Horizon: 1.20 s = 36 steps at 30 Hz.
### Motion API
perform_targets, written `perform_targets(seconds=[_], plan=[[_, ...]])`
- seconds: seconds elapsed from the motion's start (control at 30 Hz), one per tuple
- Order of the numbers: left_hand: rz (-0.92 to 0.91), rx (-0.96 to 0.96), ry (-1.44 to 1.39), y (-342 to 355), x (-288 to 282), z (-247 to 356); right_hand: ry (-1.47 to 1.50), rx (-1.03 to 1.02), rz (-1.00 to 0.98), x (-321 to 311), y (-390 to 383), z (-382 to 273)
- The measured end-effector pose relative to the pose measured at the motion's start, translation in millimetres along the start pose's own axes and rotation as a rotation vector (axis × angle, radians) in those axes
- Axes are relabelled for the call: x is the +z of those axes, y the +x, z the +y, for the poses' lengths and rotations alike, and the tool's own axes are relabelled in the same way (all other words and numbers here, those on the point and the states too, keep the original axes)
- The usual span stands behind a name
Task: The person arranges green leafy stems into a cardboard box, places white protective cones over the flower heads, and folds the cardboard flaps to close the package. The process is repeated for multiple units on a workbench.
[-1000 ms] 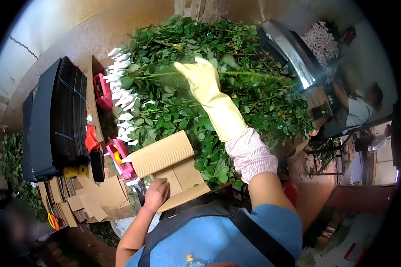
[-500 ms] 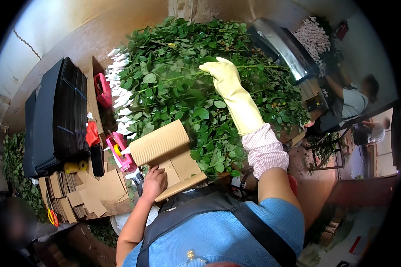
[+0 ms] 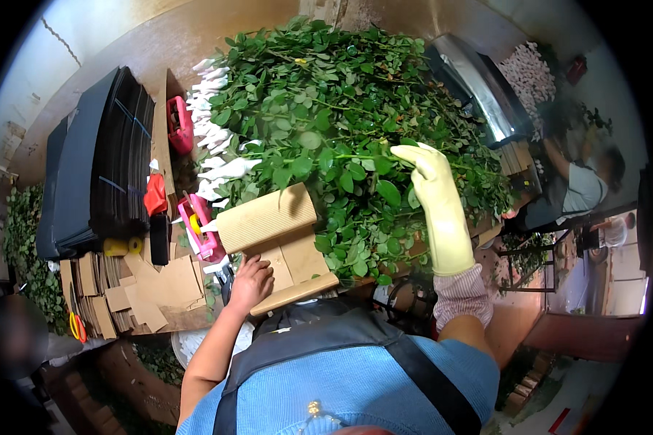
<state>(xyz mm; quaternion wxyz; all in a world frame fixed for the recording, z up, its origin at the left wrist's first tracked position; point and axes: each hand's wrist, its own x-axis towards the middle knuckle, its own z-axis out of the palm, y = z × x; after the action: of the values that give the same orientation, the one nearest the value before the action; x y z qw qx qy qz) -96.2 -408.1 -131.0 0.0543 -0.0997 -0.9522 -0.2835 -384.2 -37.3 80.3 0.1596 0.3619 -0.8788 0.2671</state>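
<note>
My right hand [image 3: 424, 163], in a long pale yellow rubber glove, is closed on a leafy rose stem [image 3: 348, 156] at the right of the pile. Toward the left this stem seems to lead to a white-wrapped bud [image 3: 241, 167] that sticks out past the others. My bare left hand [image 3: 252, 279] rests with fingers apart on a flat piece of cardboard [image 3: 305, 254], holding nothing. Just above its fingertips lies a folded sheet of corrugated cardboard [image 3: 267, 217]. Leafy stems [image 3: 355, 87] cover the table, with a row of white-wrapped buds [image 3: 209, 109] along their left side.
At the left stand pink tape dispensers [image 3: 203, 228], a red cloth-like thing [image 3: 154, 194], a stack of black sheets [image 3: 109, 159], cardboard pieces [image 3: 167, 286] and orange-handled scissors [image 3: 77, 328]. A shiny metal cover [image 3: 486, 90] is at the far right; another person [image 3: 584, 185] sits beyond it.
My right hand has moved right and nearer to me, drawing the stem with it. My left hand stays on the cardboard. The whole view has shifted slightly.
</note>
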Motion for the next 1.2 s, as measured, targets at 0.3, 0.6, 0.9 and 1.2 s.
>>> perform_targets(seconds=[0.3, 0.6, 0.9, 1.2], plan=[[-0.012, -0.015, -0.005, 6, -3, 4, 0.15, 0.959, -0.729, 180, -6, 22], [-0.034, -0.073, -0.039, 2, -9, 10, -0.143, 0.254, -0.664, 160, 112, -13], [-0.039, -0.056, -0.033, 1, -9, 8, -0.428, -0.046, -0.363, 163, 130, -50], [-0.026, -0.07, -0.119, -1, -1, 1, 0.273, -0.223, -0.06, 18, 64, -48]])
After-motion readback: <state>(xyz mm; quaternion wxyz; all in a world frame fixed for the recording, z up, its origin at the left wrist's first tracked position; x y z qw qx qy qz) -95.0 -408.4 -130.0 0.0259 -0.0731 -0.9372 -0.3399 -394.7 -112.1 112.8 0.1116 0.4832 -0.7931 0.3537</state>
